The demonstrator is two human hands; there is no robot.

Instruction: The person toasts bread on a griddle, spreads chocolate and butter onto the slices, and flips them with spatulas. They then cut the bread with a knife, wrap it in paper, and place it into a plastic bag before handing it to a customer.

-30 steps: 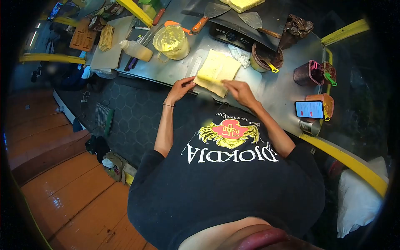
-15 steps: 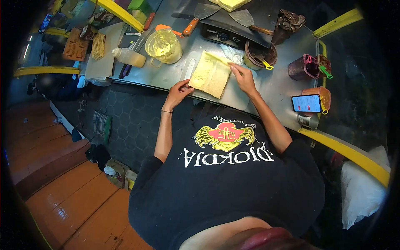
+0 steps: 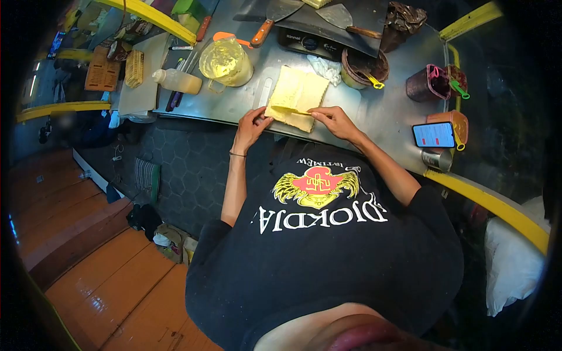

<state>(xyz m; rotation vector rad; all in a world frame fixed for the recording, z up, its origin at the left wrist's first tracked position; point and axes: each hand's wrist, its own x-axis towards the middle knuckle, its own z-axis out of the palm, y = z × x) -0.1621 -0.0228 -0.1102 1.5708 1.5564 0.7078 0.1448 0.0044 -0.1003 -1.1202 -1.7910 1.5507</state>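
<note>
Head view: both hands meet at the near edge of a yellow sheet.
Left hand: fingers curled, tips pinching the near left corner of the yellow sheet.
Right hand: fingers pinched on its near right edge.
Yellow sheet: flat on the metal counter, between the hands.
Beyond: pitcher, squeeze bottle.
Right side: phone.

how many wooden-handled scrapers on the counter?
2. One scraper lies at the griddle's near-left edge, orange handle pointing toward the oil jug. The second scraper lies right of it, brown handle toward the dark tub. More may sit beyond the frame's top.
</note>
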